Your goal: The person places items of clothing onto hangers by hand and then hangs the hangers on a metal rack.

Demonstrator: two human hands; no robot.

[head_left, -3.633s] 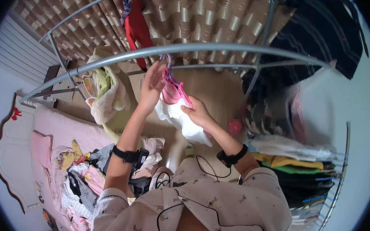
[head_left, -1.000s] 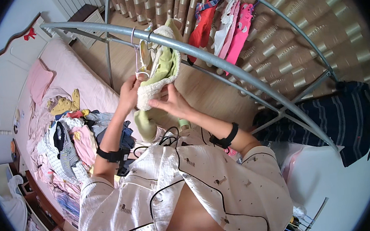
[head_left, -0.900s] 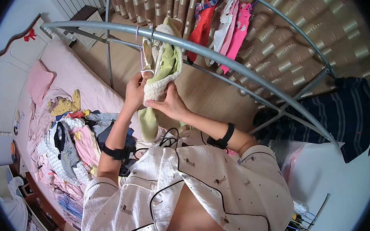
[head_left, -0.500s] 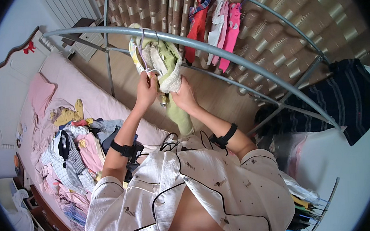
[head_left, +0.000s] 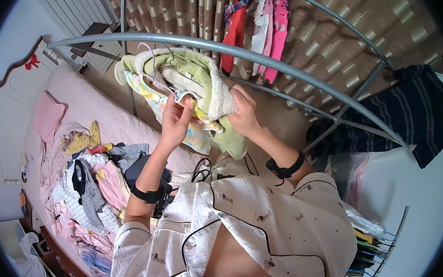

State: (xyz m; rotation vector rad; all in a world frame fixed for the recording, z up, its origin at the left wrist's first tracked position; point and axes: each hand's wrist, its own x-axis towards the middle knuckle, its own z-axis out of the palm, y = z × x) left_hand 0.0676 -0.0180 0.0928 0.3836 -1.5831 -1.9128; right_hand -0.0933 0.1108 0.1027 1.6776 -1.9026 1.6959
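Note:
A light green jacket (head_left: 203,69) with cream fleece lining hangs bunched in front of me, just below the grey rail in the picture. My right hand (head_left: 245,113) grips its fleecy edge. A purple clothes hanger (head_left: 155,75) lies against the jacket with its hook upward. My left hand (head_left: 177,122) is closed around the hanger's lower end, beside yellow cloth. A pale floral garment (head_left: 144,96) with yellow, blue and white patterning spreads behind my left hand and below it. A second, darker hook shows at the jacket's neck. My fingers hide where the hanger meets the cloth.
The curved grey rail (head_left: 257,57) of a drying rack crosses ahead. Small red, white and pink clothes (head_left: 277,40) hang beyond it, before brown curtains. At left, a pink bed (head_left: 80,92) bears a clothes heap (head_left: 92,187). Dark striped cloth (head_left: 381,120) hangs at right.
The jacket and hanger have come lower, away from the rail, and spread wider to the left. More of the floral garment shows. My right hand has shifted right.

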